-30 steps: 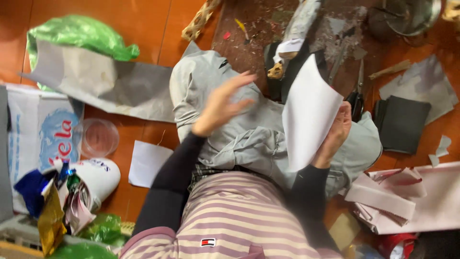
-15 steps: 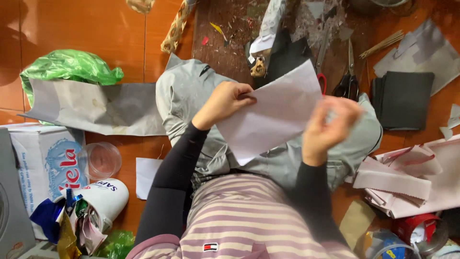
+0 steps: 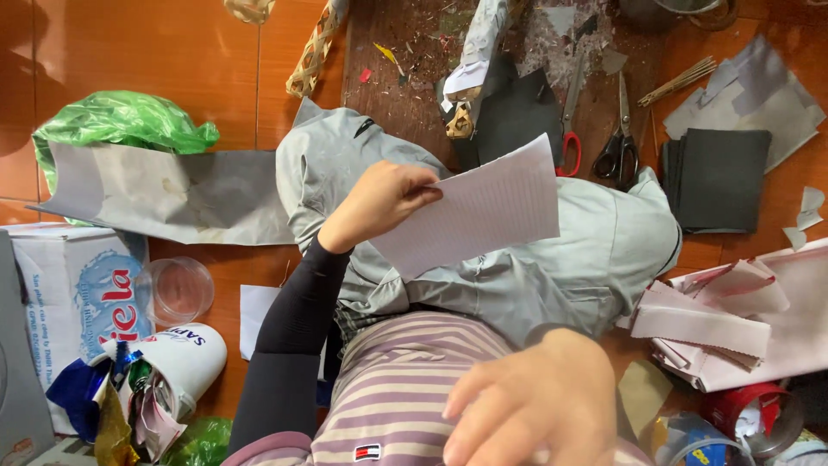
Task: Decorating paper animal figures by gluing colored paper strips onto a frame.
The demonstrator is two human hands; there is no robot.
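Paper sheet pinched by left hand; right hand empty, near camera; white carton far left.

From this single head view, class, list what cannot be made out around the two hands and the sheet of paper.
- Right hand: close to the lens and blurred; whether it holds anything cannot be told.
- Sheet of paper: its near corner is covered by the left hand; its ruled lines are too faint to read.
- Scissors: blade tips lost in the scraps on the dark board.
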